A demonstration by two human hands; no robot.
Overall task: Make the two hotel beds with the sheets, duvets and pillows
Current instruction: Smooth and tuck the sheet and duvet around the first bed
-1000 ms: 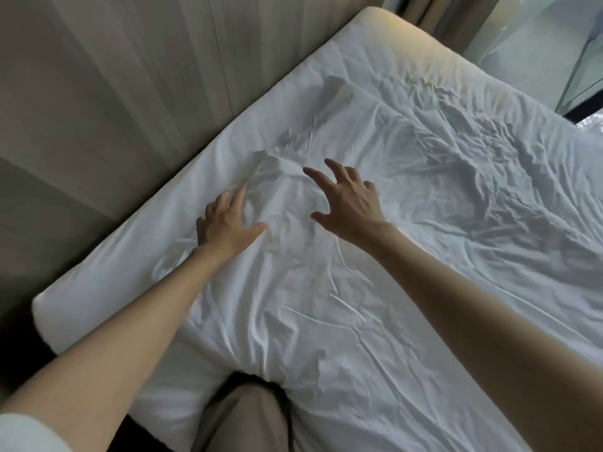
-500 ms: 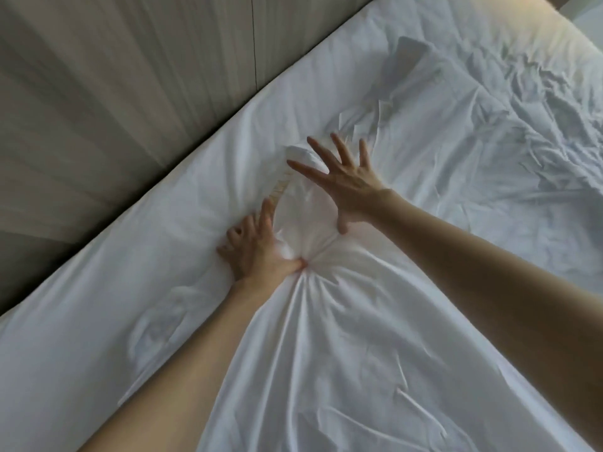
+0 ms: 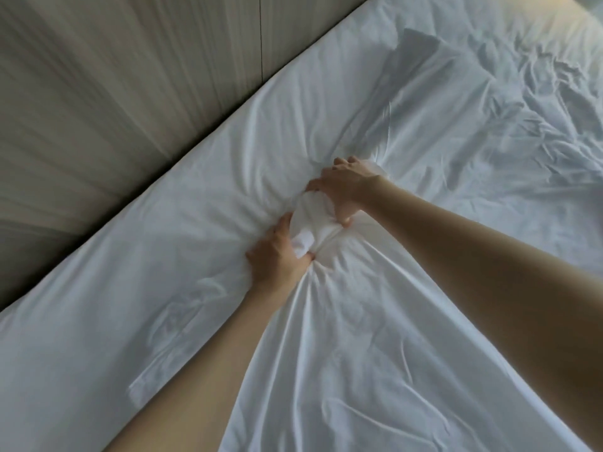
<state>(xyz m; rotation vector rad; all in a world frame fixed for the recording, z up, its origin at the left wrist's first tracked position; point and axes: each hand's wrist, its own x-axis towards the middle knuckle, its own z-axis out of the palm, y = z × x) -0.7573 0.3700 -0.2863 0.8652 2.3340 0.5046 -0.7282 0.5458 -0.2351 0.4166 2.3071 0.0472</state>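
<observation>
A white sheet (image 3: 375,321) lies wrinkled over the bed (image 3: 98,321), which runs along a wall panel. Near the middle of the view a bunch of the sheet (image 3: 310,223) is gathered into a lump. My left hand (image 3: 277,259) grips the lower end of that lump, thumb pressed into the fabric. My right hand (image 3: 346,187) grips its upper end with curled fingers. Folds radiate out from the bunch toward me. A raised fold of sheet (image 3: 417,44) stands further up the bed.
A pale wood-grain wall panel (image 3: 114,93) runs along the bed's left edge, with a dark gap (image 3: 19,295) between them at lower left. The right part of the bed (image 3: 538,109) is heavily creased.
My right hand went from spread flat on the sheet to curled around the gathered lump. Both hands have bunched more fabric between them, and the view moved closer in.
</observation>
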